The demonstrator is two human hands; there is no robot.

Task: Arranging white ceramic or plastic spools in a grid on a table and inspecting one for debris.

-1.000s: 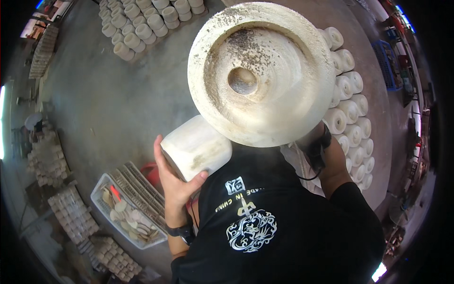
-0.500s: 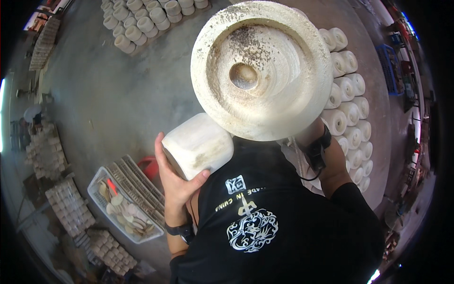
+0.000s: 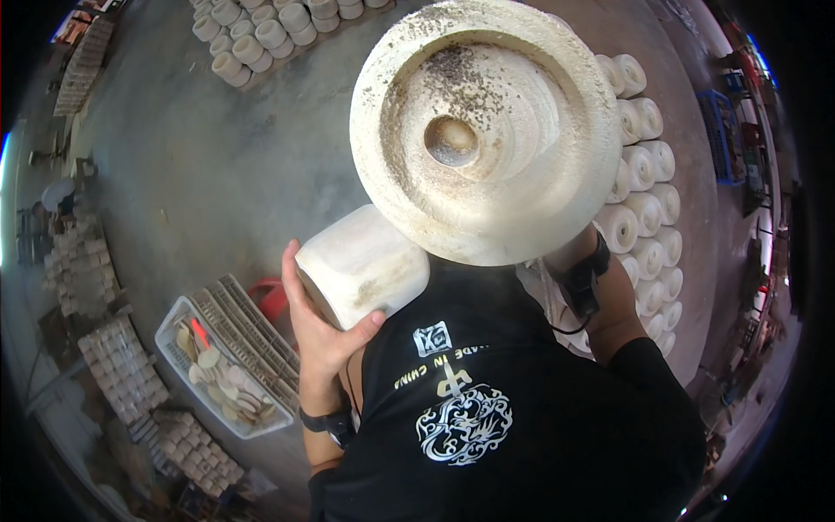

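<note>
A large round white plaster mould [image 3: 487, 209] is raised close to the view, its stepped hollow face toward me. It has a small round recess in the middle and dark specks along its upper part. My right hand [image 3: 576, 246] is at its lower right edge and supports it, with the fingers hidden behind it. My left hand [image 3: 326, 335] grips a smaller white plaster block [image 3: 364, 265] with rounded sides, thumb on the near face and fingers round the left end. In this view the block's upper right corner meets the big mould's rim.
Rows of round white moulds [image 3: 645, 209] lie on the floor at right, with more stacked moulds [image 3: 261, 39] at the far left. A white crate [image 3: 228, 418] of flat pale pieces stands at lower left, beside a red object [image 3: 271, 300]. A blue crate [image 3: 720, 135] is far right.
The big round mould has shifted very slightly right and down. Both hands keep their hold, and the background has moved a little with my head.
</note>
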